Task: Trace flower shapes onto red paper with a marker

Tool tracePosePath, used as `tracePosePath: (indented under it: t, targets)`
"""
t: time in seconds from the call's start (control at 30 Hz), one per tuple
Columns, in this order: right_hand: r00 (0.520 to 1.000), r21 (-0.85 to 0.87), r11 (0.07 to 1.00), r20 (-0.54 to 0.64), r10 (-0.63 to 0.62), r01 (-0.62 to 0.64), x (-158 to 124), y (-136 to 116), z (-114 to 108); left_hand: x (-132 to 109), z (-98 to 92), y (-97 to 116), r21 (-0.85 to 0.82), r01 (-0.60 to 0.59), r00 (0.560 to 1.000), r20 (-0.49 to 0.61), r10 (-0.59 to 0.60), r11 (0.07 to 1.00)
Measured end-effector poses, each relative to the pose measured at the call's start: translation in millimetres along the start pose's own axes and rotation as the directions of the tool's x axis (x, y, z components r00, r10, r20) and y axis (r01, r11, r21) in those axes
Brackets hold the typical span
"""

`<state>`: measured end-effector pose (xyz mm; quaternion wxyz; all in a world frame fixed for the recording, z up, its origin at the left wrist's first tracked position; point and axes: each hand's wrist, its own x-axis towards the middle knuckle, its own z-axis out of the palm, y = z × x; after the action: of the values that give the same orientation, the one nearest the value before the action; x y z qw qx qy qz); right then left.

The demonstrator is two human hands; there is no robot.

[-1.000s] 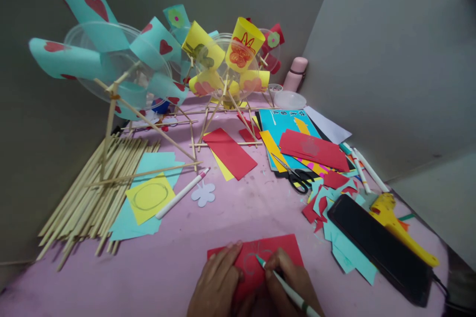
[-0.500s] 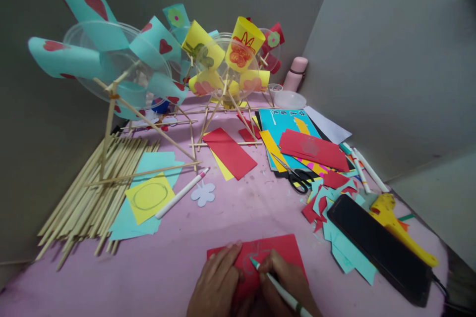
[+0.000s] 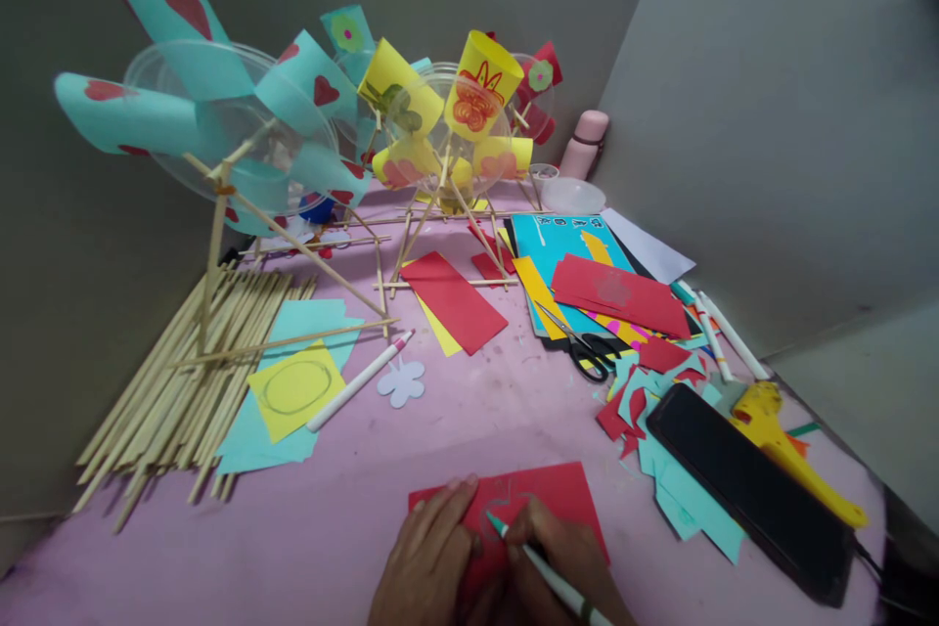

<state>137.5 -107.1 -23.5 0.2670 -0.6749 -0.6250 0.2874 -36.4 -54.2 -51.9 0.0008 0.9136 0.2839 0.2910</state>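
A sheet of red paper [image 3: 564,499] lies at the near edge of the table, with a faint greyish outline drawn on it. My left hand [image 3: 432,548] rests flat on its left part, fingers stretched out. In my right hand [image 3: 558,548] is a white felt-tip pen [image 3: 554,579] with a green tip, gripped between thumb and fingers. The tip touches the red paper at the drawn lines, just right of my left fingers. The paper's lower part is hidden under both hands.
Wooden sticks [image 3: 154,411] lie at left beside a yellow square [image 3: 293,391] and a capped marker [image 3: 359,381]. Pinwheels on stick stands [image 3: 444,156] fill the back. Scissors [image 3: 587,352], paper scraps [image 3: 675,489], a black phone [image 3: 755,489] and a yellow glue gun [image 3: 792,460] lie at right.
The pen tip has shifted slightly left and down on the red paper, my right hand moving with it. My left hand stays in place.
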Motion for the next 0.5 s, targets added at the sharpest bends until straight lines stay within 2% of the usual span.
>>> tracePosePath:
  t: [0.3,0.5]
  targets:
    - [0.998,0.020,0.999,0.053,-0.032,0.031,-0.1,3.0,-0.5,0.5,-1.4,-1.6,-0.019,0.009,1.000,-0.001,-0.009,1.000]
    - [0.996,0.034,0.999,0.081,-0.029,0.026,0.0,4.1,-0.4,2.0,-2.6,-1.1,0.018,-0.030,1.000,0.000,0.030,0.999]
